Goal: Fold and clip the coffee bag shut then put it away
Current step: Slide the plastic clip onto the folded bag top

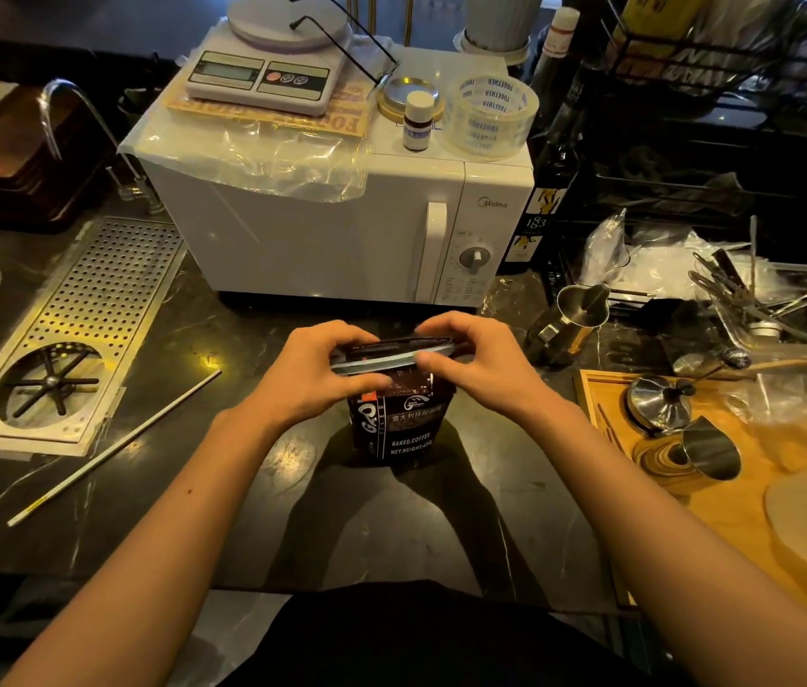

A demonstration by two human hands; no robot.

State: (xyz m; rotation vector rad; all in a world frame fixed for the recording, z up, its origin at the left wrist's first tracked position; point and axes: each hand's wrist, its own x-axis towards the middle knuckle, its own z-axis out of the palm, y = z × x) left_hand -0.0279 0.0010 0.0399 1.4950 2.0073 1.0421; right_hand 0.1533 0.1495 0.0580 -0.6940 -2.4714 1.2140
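A dark brown coffee bag (399, 423) with white lettering stands upright on the black marble counter, straight in front of me. Its top is folded over, and a long pale clip (381, 361) lies across the fold. My left hand (315, 376) grips the left end of the fold and the clip. My right hand (478, 361) pinches the right end, thumb on the near side and fingers over the top. The bag's upper edge is mostly hidden by my fingers.
A white microwave (342, 225) stands right behind the bag, carrying a kitchen scale (263, 74) and a tape roll (490, 114). A perforated metal drain tray (79, 329) and a white stick (114, 446) lie left. Steel pitchers (575, 319) and a wooden tray (738, 488) crowd the right.
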